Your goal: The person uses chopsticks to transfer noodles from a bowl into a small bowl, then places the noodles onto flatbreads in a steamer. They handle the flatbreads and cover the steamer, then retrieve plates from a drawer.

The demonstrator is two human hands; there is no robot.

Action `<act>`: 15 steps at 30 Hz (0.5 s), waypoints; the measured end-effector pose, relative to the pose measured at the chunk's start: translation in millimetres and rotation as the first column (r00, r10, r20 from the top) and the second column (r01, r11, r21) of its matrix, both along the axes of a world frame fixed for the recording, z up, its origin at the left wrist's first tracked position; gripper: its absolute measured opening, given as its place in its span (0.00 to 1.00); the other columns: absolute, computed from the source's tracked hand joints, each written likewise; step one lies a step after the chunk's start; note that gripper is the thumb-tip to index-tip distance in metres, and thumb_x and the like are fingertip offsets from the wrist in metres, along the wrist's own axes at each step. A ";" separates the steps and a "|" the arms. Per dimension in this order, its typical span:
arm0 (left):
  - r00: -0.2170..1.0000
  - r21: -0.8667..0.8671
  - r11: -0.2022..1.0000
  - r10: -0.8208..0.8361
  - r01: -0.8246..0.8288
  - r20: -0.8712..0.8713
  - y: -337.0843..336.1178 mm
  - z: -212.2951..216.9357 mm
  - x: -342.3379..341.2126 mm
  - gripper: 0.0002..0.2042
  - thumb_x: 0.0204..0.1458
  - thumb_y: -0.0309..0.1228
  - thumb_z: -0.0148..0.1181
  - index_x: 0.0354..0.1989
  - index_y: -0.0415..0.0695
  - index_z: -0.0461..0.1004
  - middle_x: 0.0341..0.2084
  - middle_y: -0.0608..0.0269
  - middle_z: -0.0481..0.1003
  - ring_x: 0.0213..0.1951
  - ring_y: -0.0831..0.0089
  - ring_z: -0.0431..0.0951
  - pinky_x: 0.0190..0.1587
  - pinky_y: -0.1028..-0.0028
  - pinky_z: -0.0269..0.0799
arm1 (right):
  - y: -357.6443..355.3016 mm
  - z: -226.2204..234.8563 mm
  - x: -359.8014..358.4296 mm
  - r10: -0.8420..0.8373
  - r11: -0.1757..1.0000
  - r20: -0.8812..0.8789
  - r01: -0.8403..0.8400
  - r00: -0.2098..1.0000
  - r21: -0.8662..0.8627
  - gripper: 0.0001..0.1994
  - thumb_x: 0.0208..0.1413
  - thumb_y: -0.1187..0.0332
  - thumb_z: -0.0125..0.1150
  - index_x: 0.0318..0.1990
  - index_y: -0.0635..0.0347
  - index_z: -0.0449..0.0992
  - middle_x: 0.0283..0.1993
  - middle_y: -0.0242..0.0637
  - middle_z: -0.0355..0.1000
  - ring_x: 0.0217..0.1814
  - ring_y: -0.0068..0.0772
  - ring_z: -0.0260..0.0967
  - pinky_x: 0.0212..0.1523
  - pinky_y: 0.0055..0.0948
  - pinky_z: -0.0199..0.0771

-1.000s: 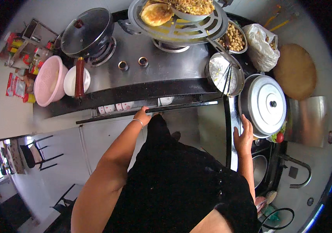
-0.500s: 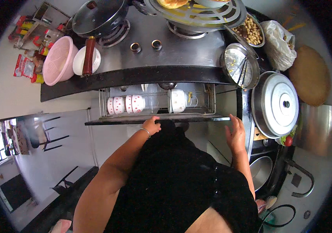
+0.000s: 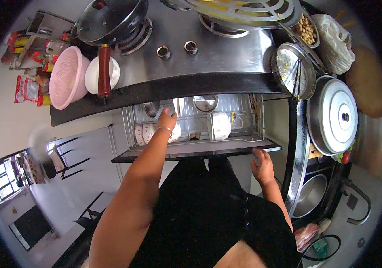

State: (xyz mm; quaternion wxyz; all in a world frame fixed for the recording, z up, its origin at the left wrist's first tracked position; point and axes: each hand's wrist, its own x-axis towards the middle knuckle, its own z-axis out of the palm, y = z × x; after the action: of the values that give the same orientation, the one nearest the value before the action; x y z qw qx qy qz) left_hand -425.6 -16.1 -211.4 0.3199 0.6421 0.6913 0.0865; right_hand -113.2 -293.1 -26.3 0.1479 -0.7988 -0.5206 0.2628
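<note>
A pulled-out wire drawer (image 3: pixel 191 152) lies in front of me under the counter. My left hand (image 3: pixel 167 119) reaches over it, fingers stretched forward and apart, with nothing visible in them. Beneath that wrist are red-dotted white bowls (image 3: pixel 144 134), partly hidden by my forearm. Past the fingers sit a steel bowl (image 3: pixel 151 108) and a narrow white item (image 3: pixel 178 107) whose kind I cannot make out. Another steel bowl (image 3: pixel 205 103) and white bowls (image 3: pixel 219 126) are farther right. My right hand (image 3: pixel 262 166) is open, its fingertips at the right end of the drawer front.
Above the drawer is the stove counter with a lidded black wok (image 3: pixel 110 22), a pink basket (image 3: pixel 68 77) and a white bowl (image 3: pixel 93 76). On the right stand a steel pan with chopsticks (image 3: pixel 291 73), a large lidded pot (image 3: pixel 334 117) and a steel basin (image 3: pixel 310 195).
The drawer has come farther out toward me, showing more of its back. My left hand has left the drawer front and moved forward over the bowls. My right hand stays near the front's right end.
</note>
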 end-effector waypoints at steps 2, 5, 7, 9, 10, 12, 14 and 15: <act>0.997 -0.011 0.997 -0.079 0.079 0.015 18.4 -2.6 11.0 0.21 0.46 0.41 0.55 0.44 0.39 0.68 0.37 0.48 0.75 0.42 0.53 0.74 0.47 0.62 0.68 | -5.1 -8.6 -9.7 -0.008 1.000 -0.017 0.008 1.000 -0.028 0.21 0.44 0.72 0.59 0.50 0.58 0.68 0.49 0.48 0.67 0.51 0.51 0.64 0.52 0.39 0.66; 0.977 -0.182 0.964 -0.207 0.193 -0.059 35.9 -4.5 23.7 0.21 0.47 0.42 0.51 0.44 0.38 0.69 0.38 0.44 0.74 0.43 0.49 0.73 0.48 0.60 0.67 | -0.2 -3.3 -23.8 -0.025 0.999 -0.036 0.023 0.999 -0.047 0.21 0.43 0.73 0.60 0.49 0.58 0.68 0.48 0.48 0.67 0.51 0.51 0.64 0.51 0.39 0.67; 0.966 -0.129 0.970 -0.223 0.206 -0.130 38.1 -11.8 28.4 0.21 0.49 0.43 0.49 0.45 0.39 0.69 0.37 0.40 0.73 0.42 0.48 0.73 0.48 0.59 0.67 | 3.4 -1.7 -31.9 -0.048 0.997 -0.030 0.046 0.998 -0.059 0.20 0.43 0.73 0.60 0.47 0.58 0.70 0.47 0.47 0.67 0.50 0.50 0.65 0.50 0.38 0.67; 0.973 -0.042 0.981 -0.196 0.192 -0.122 37.5 -11.9 30.0 0.21 0.50 0.43 0.49 0.45 0.39 0.69 0.37 0.39 0.73 0.42 0.47 0.73 0.47 0.58 0.67 | 7.2 1.9 -38.0 -0.067 0.995 -0.043 0.064 0.997 -0.078 0.19 0.43 0.73 0.60 0.47 0.58 0.70 0.47 0.47 0.67 0.49 0.50 0.65 0.49 0.38 0.68; 0.975 -0.038 0.986 -0.167 0.163 -0.145 36.8 -9.4 32.8 0.20 0.51 0.43 0.47 0.45 0.39 0.69 0.37 0.38 0.73 0.41 0.47 0.73 0.46 0.58 0.67 | 6.2 -2.0 -38.7 -0.057 0.997 -0.033 0.056 0.998 -0.049 0.18 0.43 0.73 0.60 0.45 0.58 0.71 0.46 0.46 0.68 0.49 0.49 0.65 0.49 0.38 0.68; 0.982 -0.042 0.991 -0.131 0.126 -0.135 39.7 -2.7 30.4 0.20 0.52 0.43 0.47 0.45 0.39 0.69 0.37 0.38 0.73 0.41 0.47 0.73 0.46 0.58 0.67 | 8.8 -2.3 -41.7 -0.064 0.997 -0.036 0.061 0.997 -0.056 0.18 0.43 0.73 0.60 0.45 0.58 0.71 0.46 0.46 0.68 0.49 0.49 0.65 0.49 0.38 0.68; 0.984 -0.044 0.993 -0.118 0.113 -0.132 42.7 4.1 25.6 0.20 0.52 0.43 0.48 0.44 0.38 0.70 0.36 0.38 0.73 0.41 0.46 0.73 0.46 0.57 0.67 | 12.0 -3.0 -43.4 -0.059 0.997 -0.037 0.057 0.998 -0.052 0.17 0.42 0.72 0.60 0.44 0.59 0.71 0.45 0.46 0.69 0.49 0.49 0.66 0.49 0.38 0.68; 0.982 -0.044 0.991 -0.130 0.125 -0.134 45.6 10.4 22.5 0.20 0.52 0.43 0.48 0.42 0.38 0.70 0.36 0.38 0.73 0.41 0.46 0.73 0.45 0.57 0.67 | 12.5 -3.6 -44.5 -0.058 0.997 -0.036 0.057 0.998 -0.044 0.17 0.42 0.72 0.60 0.44 0.59 0.71 0.45 0.46 0.69 0.48 0.49 0.66 0.49 0.38 0.68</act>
State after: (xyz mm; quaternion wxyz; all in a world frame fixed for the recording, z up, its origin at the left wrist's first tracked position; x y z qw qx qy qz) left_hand -403.1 29.5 -201.0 0.2878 0.6837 0.6706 0.0094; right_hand -157.7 -280.7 -29.9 0.1478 -0.8113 -0.4887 0.2847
